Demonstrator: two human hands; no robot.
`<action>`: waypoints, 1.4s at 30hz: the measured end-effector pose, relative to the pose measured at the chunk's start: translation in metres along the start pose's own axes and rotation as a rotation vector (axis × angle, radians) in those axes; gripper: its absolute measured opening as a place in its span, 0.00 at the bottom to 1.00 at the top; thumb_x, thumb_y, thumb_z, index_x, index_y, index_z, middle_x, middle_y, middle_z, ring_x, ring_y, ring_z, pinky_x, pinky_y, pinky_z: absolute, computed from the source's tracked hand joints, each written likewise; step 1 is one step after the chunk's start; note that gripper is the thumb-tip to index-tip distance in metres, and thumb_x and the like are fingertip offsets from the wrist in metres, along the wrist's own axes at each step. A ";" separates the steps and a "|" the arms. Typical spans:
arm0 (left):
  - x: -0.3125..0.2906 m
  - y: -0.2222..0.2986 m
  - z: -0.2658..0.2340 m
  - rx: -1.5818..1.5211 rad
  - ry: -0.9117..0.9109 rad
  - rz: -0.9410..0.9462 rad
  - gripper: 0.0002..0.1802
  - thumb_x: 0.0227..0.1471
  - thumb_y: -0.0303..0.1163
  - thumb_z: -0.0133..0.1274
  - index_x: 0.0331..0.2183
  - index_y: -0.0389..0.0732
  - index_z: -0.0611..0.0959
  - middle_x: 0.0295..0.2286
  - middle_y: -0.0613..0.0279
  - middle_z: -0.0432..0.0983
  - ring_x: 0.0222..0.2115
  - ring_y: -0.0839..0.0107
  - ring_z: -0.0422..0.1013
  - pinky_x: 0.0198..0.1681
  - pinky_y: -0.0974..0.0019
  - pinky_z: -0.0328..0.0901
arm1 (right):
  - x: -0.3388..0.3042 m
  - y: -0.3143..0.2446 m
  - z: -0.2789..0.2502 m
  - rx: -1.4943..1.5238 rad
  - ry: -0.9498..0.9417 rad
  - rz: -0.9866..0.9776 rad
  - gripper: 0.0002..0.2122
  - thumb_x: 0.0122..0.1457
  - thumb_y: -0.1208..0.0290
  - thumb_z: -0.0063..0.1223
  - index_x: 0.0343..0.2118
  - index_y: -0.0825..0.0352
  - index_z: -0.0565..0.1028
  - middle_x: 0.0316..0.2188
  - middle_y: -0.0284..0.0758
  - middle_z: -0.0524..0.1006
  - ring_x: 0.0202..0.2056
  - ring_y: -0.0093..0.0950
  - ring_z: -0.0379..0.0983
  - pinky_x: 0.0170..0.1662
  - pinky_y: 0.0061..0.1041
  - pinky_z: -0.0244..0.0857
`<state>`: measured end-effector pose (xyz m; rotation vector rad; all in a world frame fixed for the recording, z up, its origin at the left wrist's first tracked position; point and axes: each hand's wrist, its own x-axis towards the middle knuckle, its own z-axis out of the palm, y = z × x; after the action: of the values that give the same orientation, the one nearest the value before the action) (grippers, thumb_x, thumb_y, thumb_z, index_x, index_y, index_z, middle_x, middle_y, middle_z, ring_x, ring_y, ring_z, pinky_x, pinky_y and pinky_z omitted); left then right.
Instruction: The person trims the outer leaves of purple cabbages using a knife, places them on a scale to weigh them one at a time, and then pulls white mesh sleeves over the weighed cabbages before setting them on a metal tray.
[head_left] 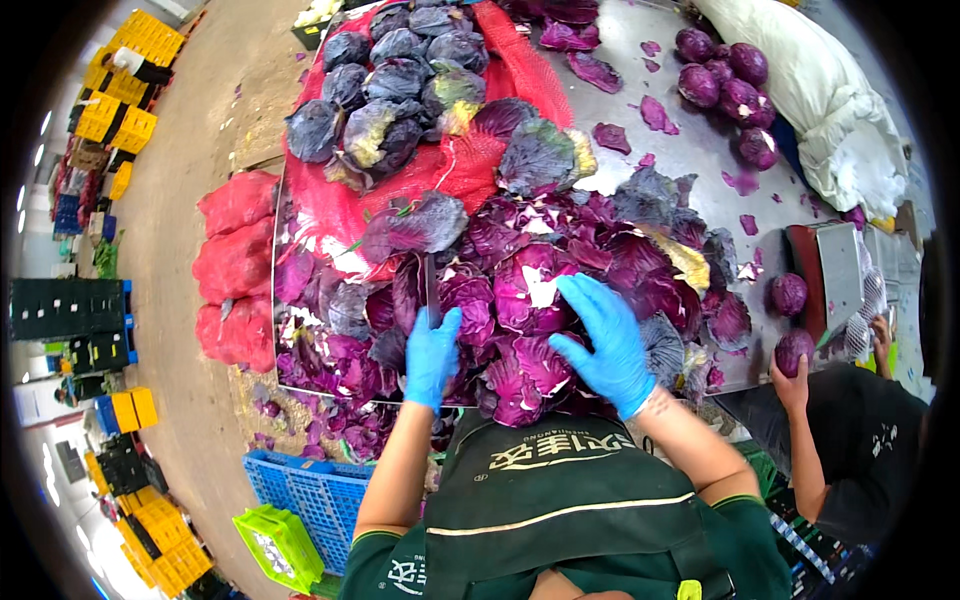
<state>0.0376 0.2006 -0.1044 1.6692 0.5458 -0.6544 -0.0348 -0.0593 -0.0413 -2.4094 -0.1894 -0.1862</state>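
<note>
My left hand [432,362], in a blue glove, is closed around a knife [432,285] whose dark, narrow blade points away from me. My right hand [607,345], gloved the same way, has its thumb and fingers spread at the right side of a red cabbage [527,300] with a white cut patch. Whether the fingertips press on it is hard to tell. Another purple cabbage [527,378] lies nearer me at the table edge. Around both hands is a deep heap of loose purple leaves [640,265].
Untrimmed cabbages [400,80] lie on a red mesh bag [530,60] at the far left. Trimmed cabbages [725,85] sit far right on the metal table [690,150]. A co-worker's hand [793,378] holds a cabbage at right. A blue pallet [305,490] stands at lower left.
</note>
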 end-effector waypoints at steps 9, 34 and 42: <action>-0.042 0.108 0.072 1.129 -0.052 0.771 0.40 0.55 0.48 0.56 0.64 0.47 0.62 0.39 0.46 0.72 0.32 0.47 0.76 0.31 0.48 0.70 | 0.017 -0.001 0.051 0.056 0.249 0.238 0.49 0.42 0.54 0.71 0.65 0.69 0.56 0.63 0.52 0.59 0.63 0.49 0.57 0.64 0.43 0.54; -0.023 0.009 0.040 0.021 -0.007 0.069 0.18 0.56 0.35 0.58 0.44 0.39 0.72 0.28 0.61 0.74 0.27 0.71 0.69 0.31 0.64 0.65 | 0.047 0.036 -0.013 -0.154 -0.107 -0.044 0.36 0.48 0.63 0.67 0.61 0.65 0.66 0.56 0.44 0.71 0.56 0.45 0.69 0.60 0.38 0.62; -0.005 0.017 0.016 0.432 -0.197 0.439 0.29 0.54 0.41 0.60 0.52 0.36 0.71 0.37 0.52 0.76 0.35 0.65 0.74 0.40 0.58 0.69 | 0.023 -0.004 0.051 -0.144 0.186 0.361 0.56 0.41 0.44 0.69 0.66 0.72 0.50 0.64 0.50 0.59 0.65 0.44 0.56 0.68 0.48 0.42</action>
<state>0.0440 0.1815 -0.0911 2.0125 -0.1200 -0.6270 -0.0086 -0.0209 -0.0722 -2.5018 0.3525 -0.2615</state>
